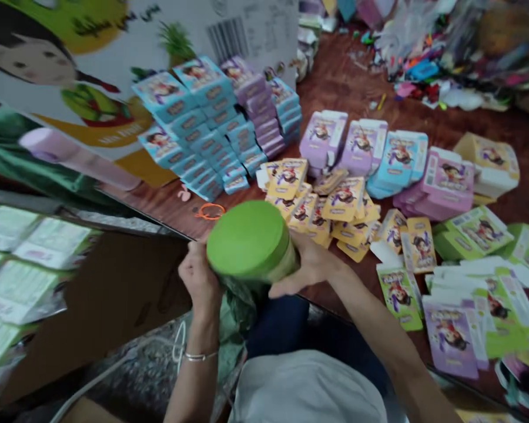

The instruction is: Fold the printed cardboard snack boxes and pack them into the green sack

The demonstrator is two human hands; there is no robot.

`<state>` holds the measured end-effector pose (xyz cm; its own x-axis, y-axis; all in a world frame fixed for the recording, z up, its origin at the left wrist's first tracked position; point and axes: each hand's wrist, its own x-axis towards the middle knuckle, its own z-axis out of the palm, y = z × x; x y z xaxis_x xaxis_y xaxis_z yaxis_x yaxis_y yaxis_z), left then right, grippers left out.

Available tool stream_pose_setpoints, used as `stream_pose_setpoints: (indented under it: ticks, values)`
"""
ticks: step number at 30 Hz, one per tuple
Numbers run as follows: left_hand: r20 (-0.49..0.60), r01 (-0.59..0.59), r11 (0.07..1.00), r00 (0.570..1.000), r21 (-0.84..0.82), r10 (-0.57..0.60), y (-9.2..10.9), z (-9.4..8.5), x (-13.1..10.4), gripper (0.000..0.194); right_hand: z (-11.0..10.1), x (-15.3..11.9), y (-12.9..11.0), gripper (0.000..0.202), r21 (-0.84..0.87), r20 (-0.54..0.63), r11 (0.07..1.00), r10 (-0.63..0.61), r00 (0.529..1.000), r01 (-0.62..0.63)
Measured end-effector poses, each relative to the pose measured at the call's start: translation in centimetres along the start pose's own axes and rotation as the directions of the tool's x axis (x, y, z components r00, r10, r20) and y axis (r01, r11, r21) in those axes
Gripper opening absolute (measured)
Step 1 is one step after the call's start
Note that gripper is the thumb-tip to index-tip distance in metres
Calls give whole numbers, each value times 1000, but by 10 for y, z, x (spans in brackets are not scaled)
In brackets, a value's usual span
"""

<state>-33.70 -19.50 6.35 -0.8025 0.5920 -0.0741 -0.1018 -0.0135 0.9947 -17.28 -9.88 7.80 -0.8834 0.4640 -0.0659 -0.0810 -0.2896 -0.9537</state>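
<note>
Holding the green-lidded tub (249,239) with lid upward, at the near edge of the bench (341,76), between curled fingers of left hand (203,279) and spread fingers of right hand (311,264).

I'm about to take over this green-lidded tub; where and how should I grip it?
Best by the side wall of the tub, below the green lid, from left and right together: it is round and broad, and the upward-facing lid might slip off if gripped alone.
</note>
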Motion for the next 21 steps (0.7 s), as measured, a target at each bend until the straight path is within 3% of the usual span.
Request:
stream_pose_setpoints:
  ticks: [3,7,10,14,18,21]
  values:
    - [-28,40,997,999,69,-38,-23,-21,6,49,12,56,-11,67,24,-124,999,-23,992,26]
    - [4,92,986,996,138,-93,-36,-43,9,49,52,136,-1,65,-4,-143,994,-110,984,111]
    - [-37,135,984,991,116,-132,-38,-51,14,49,87,187,14,68,-196,-128,960,-227,965,200]
    - [-66,201,977,978,69,-196,-40,-61,18,47,121,249,37,72,-534,-11,774,-408,913,340]
    - [-42,215,970,976,110,-212,-38,-73,15,43,133,296,63,74,-714,-25,645,-410,912,271]
    - [-31,229,964,973,132,-227,-36,-80,15,43,135,314,78,77,-792,-84,581,-406,910,187]
